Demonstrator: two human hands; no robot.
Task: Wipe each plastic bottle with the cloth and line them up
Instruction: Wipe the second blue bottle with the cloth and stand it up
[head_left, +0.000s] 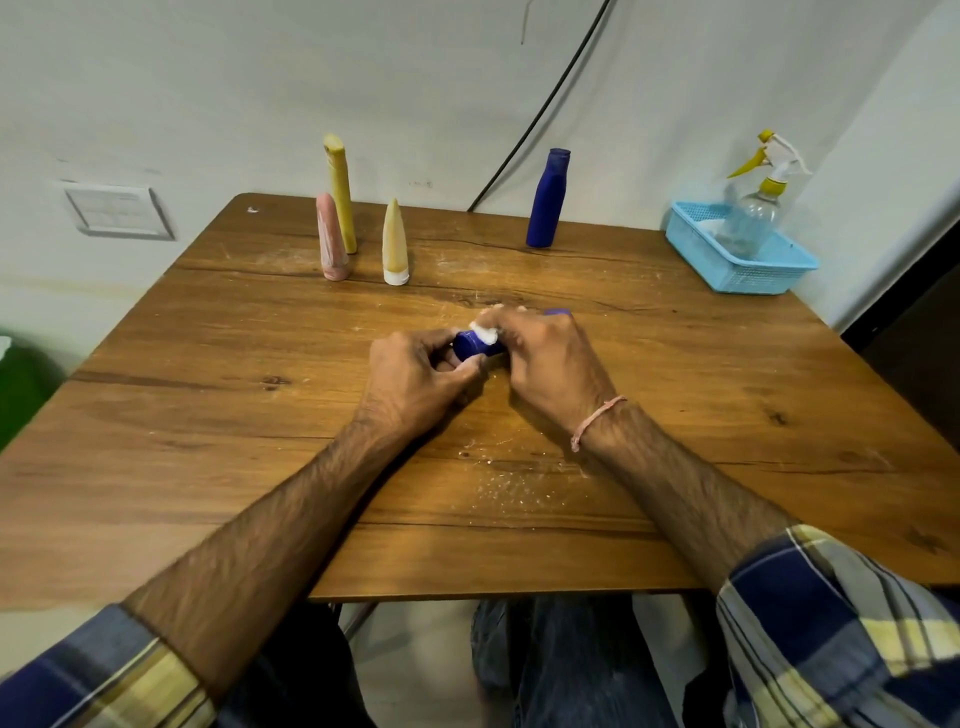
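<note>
Five bottles in view. Far left: pink tube (331, 239), tall yellow tube (340, 195) and cream tube (396, 244) standing close together, roughly in a row; judged already placed, wiping not verifiable. Centre: small blue bottle (475, 345) lying between both hands just above the table (208, 415). Left hand (415, 384) closed round its near end; right hand (545, 358) clamps white cloth (485, 332) against it. Wipe in progress. Far right: tall blue bottle (548, 200) standing apart, probably pending. Spray bottle (758, 208) sits in blue basket (748, 270).
</note>
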